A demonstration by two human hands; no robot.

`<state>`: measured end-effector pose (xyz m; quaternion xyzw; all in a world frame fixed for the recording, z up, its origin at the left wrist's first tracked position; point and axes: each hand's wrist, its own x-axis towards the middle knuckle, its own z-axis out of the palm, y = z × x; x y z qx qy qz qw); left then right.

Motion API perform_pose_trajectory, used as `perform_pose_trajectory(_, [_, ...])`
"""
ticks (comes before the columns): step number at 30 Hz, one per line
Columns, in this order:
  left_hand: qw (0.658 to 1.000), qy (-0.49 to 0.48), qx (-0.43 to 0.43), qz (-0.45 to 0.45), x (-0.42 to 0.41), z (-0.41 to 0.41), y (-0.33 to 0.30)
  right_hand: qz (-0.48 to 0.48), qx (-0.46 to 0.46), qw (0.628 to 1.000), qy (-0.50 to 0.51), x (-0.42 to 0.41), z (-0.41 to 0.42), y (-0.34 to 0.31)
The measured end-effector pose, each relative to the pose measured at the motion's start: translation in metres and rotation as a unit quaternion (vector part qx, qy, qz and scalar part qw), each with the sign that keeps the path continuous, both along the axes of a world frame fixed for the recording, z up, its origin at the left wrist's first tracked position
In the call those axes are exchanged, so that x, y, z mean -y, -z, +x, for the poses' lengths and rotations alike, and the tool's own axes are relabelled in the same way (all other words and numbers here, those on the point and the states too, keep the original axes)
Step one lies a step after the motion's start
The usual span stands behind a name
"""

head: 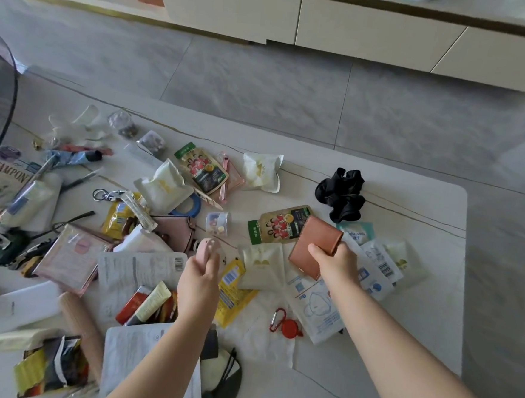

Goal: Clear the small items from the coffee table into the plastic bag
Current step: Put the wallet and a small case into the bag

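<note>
- Right hand [334, 260], at 3 o'clock of the clutter, grips a brown wallet [315, 246] by its near edge, above the worktop [403, 302].
- Left hand [200, 275] curls round a small pink holed object [207, 247] at centre.
- A black scrunchie [342, 193] lies at 1 o'clock, apart.

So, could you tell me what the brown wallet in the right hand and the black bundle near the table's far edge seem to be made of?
The brown wallet looks like leather or faux leather: smooth matte face, stitched-looking folded edges. The black bundle looks like soft fabric: crumpled, gathered folds, no shine.
</note>
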<state>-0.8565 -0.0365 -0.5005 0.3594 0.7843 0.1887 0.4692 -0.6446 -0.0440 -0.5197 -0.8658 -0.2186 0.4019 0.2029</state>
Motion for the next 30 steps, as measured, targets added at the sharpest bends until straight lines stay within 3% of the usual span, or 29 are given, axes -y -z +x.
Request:
perform_pose_trajectory(4, [0.993,-0.070,0.092,-0.034,0.007,0.001,0.012,-0.031,0.064,0.996,-0.059,-0.005,-0.020,0.021])
perform_pose_trajectory(7, [0.988,-0.090,0.116,-0.039,0.013,0.002,0.016,-0.016,0.087,0.995,-0.040,-0.006,-0.028,0.026])
perform_pose_trajectory(14, [0.984,-0.116,0.127,-0.051,0.021,-0.002,0.010,0.033,0.055,0.997,-0.041,-0.006,-0.035,0.027])
perform_pose_trajectory(18, [0.979,-0.140,0.137,-0.056,0.022,-0.002,-0.003,0.064,0.036,0.993,-0.094,0.006,-0.038,0.010])
perform_pose_trajectory(30, [0.932,-0.280,0.227,-0.049,0.086,-0.041,-0.159,0.096,-0.248,0.945,-0.193,0.052,-0.063,-0.152])
